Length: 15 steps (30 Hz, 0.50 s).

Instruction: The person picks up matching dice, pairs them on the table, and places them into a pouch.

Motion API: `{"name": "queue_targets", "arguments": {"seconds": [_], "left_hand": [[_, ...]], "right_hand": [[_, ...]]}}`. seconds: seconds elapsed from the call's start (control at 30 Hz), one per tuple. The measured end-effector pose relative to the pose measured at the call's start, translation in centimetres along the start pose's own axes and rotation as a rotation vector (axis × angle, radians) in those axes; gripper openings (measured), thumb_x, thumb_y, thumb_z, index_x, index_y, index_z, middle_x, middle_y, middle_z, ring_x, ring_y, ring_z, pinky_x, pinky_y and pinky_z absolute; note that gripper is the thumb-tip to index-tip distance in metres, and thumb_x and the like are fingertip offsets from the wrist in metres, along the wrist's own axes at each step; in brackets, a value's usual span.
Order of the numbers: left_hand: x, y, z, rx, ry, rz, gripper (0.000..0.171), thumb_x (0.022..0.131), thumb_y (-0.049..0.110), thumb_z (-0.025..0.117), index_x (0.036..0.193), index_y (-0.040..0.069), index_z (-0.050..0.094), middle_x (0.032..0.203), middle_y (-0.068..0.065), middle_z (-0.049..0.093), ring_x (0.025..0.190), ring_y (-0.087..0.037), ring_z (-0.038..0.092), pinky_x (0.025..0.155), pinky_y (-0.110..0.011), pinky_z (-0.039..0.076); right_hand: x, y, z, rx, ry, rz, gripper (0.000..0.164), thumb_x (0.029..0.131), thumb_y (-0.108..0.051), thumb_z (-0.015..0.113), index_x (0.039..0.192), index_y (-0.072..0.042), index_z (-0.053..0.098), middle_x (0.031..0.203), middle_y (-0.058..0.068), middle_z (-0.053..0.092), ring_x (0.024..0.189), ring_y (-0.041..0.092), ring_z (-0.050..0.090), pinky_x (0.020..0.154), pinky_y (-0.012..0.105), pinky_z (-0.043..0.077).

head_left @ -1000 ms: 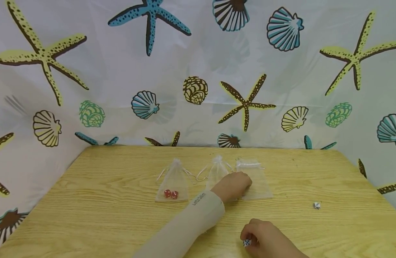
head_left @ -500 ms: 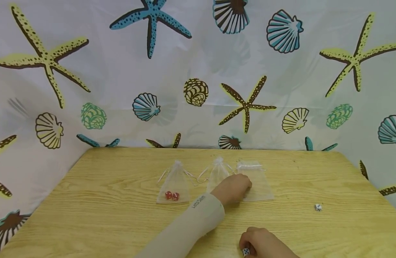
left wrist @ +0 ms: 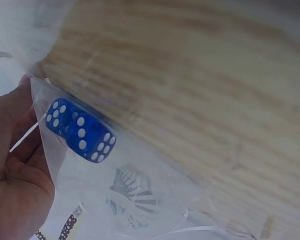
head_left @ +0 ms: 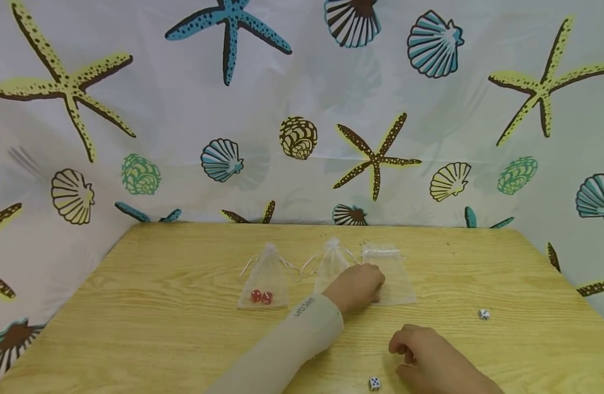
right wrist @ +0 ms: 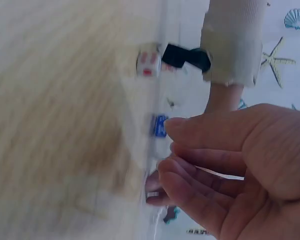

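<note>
My right hand (head_left: 432, 355) hovers low over the table, fingers loosely bent and holding nothing. Just left of it lies a white die (head_left: 375, 383); the right wrist view shows a white die (right wrist: 148, 63) with red pips. My left hand (head_left: 355, 285) is at the lower left edge of the right sheer drawstring bag (head_left: 398, 282); whether it pinches the bag is unclear. Under the left wrist is the middle sheer bag (head_left: 330, 268), partly hidden. Two blue dice (left wrist: 80, 130) show through sheer fabric beside the left hand.
The left sheer bag (head_left: 269, 273) has two red dice (head_left: 261, 296) in it. Another white die (head_left: 484, 314) sits on the right part of the wooden table (head_left: 159, 306). Cloth printed with shells and starfish (head_left: 376, 158) surrounds the table's back and sides.
My right hand has let go of the white die near the front edge and moved up and right from it. The left hand has stayed in place by the bags.
</note>
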<state>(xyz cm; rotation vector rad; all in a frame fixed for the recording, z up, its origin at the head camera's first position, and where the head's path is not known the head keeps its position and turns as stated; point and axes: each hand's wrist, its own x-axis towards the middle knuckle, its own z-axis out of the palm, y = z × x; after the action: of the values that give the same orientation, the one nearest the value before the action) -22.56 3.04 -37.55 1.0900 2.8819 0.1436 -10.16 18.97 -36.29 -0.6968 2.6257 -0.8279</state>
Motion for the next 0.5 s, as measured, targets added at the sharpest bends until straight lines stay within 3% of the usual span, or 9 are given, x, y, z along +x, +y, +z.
{"name": "queue_targets", "arguments": {"seconds": [0.17, 0.5], "left_hand": [[0.1, -0.1, 0.0, 0.013, -0.009, 0.000, 0.016, 0.088, 0.024, 0.069, 0.079, 0.014, 0.060, 0.080, 0.004, 0.057, 0.071, -0.008, 0.050, 0.064, -0.021, 0.043], [0.0, 0.0, 0.3, 0.045, 0.013, 0.018, 0.014, 0.088, 0.025, 0.069, 0.081, 0.015, 0.062, 0.082, 0.004, 0.060, 0.071, -0.008, 0.050, 0.064, -0.019, 0.044]], "right_hand": [[-0.4, 1.8, -1.8, -0.117, 0.119, -0.007, 0.020, 0.078, -0.006, 0.075, 0.095, -0.005, 0.066, 0.087, -0.003, 0.062, 0.069, 0.000, 0.048, 0.059, 0.020, 0.044], [-1.2, 7.9, -5.8, -0.230, 0.225, 0.187, 0.022, 0.078, -0.006, 0.075, 0.097, -0.002, 0.065, 0.086, 0.002, 0.062, 0.073, 0.009, 0.054, 0.061, 0.027, 0.047]]}}
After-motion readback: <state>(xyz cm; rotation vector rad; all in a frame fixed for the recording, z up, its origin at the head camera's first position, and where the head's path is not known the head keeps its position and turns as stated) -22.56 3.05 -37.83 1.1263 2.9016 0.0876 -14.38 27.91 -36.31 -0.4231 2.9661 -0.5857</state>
